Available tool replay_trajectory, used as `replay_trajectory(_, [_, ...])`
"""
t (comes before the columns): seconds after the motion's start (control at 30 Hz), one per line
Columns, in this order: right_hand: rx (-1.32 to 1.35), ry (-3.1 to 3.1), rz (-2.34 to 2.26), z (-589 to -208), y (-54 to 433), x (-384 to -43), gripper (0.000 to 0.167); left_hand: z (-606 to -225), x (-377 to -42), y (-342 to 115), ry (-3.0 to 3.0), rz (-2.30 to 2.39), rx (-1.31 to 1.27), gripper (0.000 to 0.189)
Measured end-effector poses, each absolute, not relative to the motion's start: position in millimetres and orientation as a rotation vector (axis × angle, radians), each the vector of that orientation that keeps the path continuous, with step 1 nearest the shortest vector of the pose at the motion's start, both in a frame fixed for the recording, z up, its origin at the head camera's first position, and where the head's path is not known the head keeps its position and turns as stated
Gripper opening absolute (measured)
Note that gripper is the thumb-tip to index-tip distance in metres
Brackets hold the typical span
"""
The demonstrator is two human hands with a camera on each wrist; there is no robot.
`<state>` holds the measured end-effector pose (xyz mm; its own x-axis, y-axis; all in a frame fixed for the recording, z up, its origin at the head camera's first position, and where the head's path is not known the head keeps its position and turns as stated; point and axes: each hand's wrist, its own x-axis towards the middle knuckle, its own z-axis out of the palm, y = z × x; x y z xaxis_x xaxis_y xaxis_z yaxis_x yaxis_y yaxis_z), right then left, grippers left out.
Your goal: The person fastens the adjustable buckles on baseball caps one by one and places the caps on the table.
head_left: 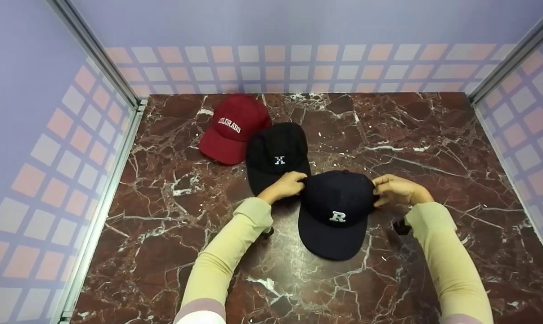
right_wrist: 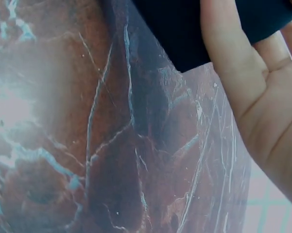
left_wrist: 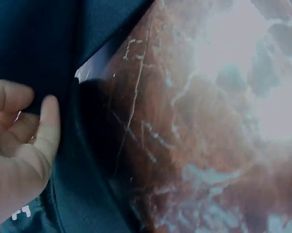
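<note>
A dark navy baseball cap (head_left: 336, 198) with a white R faces the front, between the two hands. My left hand (head_left: 287, 185) pinches its left edge; in the left wrist view the thumb and fingertips (left_wrist: 49, 109) meet at the dark fabric. At the cap's right side, my right hand (head_left: 395, 190) grips the edge, with a finger in front of the fabric and others behind it in the right wrist view. A black cap (head_left: 278, 144) with a small white mark lies just left of the navy one, its brim partly hidden by my left hand.
A red cap (head_left: 240, 121) lettered COLORADO lies behind and left of the black cap, touching it. All the caps are on a brown-red marbled tabletop (head_left: 433, 148). Tiled-pattern panels (head_left: 298, 27) stand at the back and both sides, with metal posts in the corners.
</note>
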<state>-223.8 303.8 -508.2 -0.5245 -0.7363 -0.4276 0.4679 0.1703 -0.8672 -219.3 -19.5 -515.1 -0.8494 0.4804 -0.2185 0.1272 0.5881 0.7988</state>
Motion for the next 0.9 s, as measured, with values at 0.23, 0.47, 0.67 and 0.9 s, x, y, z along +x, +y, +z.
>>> replay_trajectory(0.23, [-0.299, 1.432, -1.712, -512.3, 307.4, -227.6, 0.036, -523.4, -220.2, -11.7, 2.300, 1.477, 0.174, 0.022])
replay_trajectory(0.47, [-0.309, 1.438, -1.900, -515.2, 306.6, -229.7, 0.040, -529.3, -224.6, -5.8, 2.132, 1.797, 0.005, 0.027])
replay_trajectory(0.67, [-0.231, 1.589, -1.891, -501.9, 295.1, -229.3, 0.034, -520.4, -229.3, -0.9, 2.006, 1.891, -0.096, 0.029])
replay_trajectory(0.9, [-0.205, 1.851, -1.621, -476.0, 272.8, -234.7, 0.010, -497.9, -230.5, 4.3, 1.992, 1.741, 0.088, 0.034])
